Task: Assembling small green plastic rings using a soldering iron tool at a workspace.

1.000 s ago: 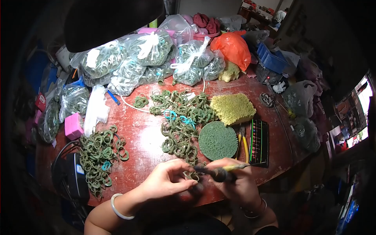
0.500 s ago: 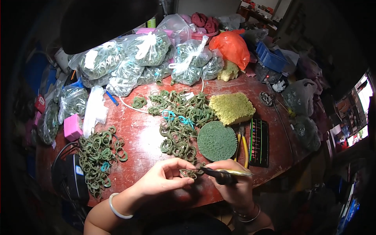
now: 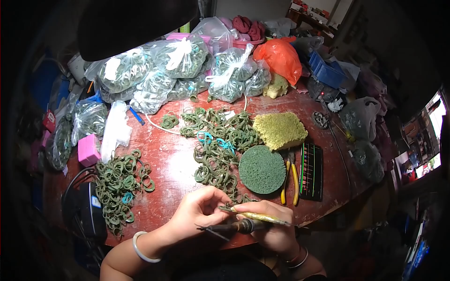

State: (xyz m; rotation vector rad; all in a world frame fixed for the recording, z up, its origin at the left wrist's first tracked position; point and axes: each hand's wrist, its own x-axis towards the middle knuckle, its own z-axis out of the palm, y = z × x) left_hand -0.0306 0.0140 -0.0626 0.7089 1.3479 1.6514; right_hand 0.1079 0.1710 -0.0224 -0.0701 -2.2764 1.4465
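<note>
Firstly, pink box: rests on the red tabletop, just beyond the left ring pile.
Left ring pile: loosely heaped green rings, with a blue loop among them.
Left hand: your thumb and forefinger are pinched on a green ring, largely hidden; a pale bangle circles your wrist.
Middle ring pile: lies beyond your hands, touched with bright blue loops.
Green ring: between your two hands, at the left end of the yellow tool.
Right hand: your fingers close narrowly around a slim yellow tool and a dark-handled tool, metal end leftward.
Green textured disc: beside the yellow-handled pliers.
</note>
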